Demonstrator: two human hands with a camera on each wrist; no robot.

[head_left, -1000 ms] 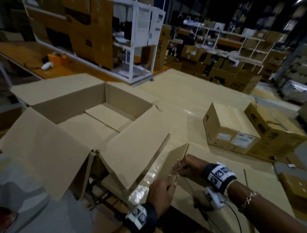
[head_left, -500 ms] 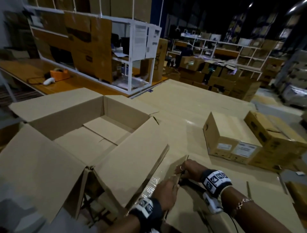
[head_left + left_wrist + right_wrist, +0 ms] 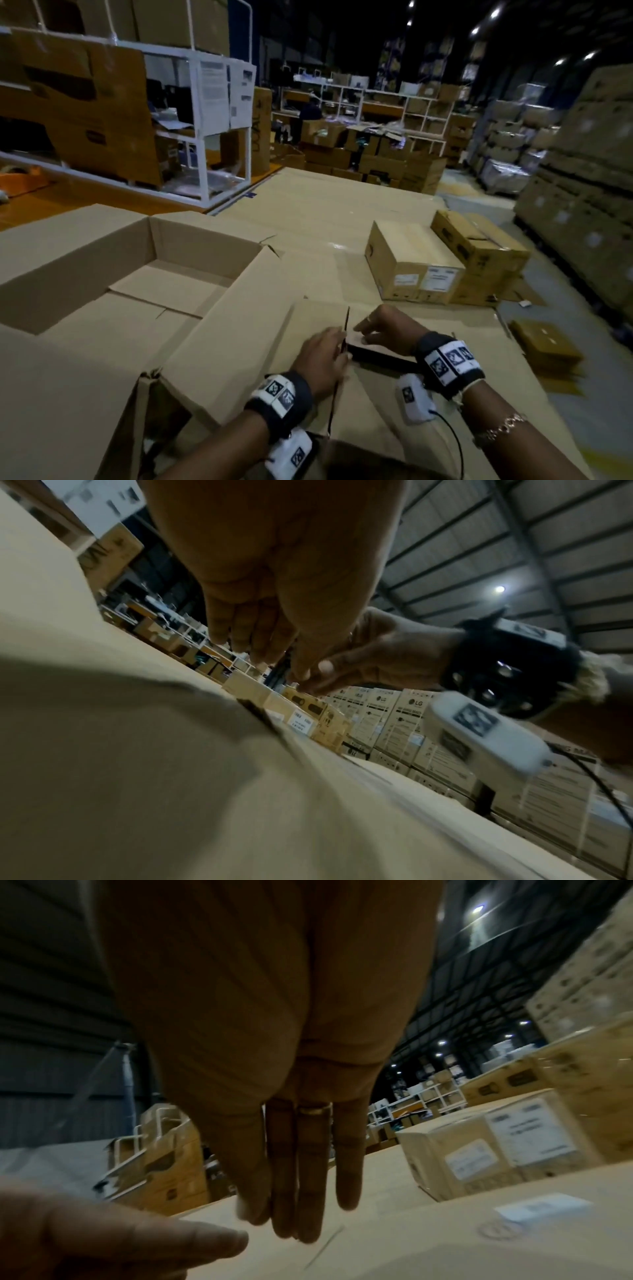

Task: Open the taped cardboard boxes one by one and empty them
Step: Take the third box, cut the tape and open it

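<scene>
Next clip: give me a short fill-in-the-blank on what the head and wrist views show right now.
1. The large cardboard box at the left has its flaps ____.
2. The right hand wears a ____ on one finger.
3. The right hand's fingers are ____, not curled.
4. The labelled box beyond the left hand has ____ white labels on its near side.

Missing words: open; ring; straight; two

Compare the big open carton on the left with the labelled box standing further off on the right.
The open carton has its flaps spread outward and its bare floor showing; the labelled box is closed. The open carton is much larger in the head view. The labelled box carries white stickers on its near face; no sticker shows on the open carton. Both are plain brown cardboard, sitting upright on the cardboard-covered surface.
</scene>
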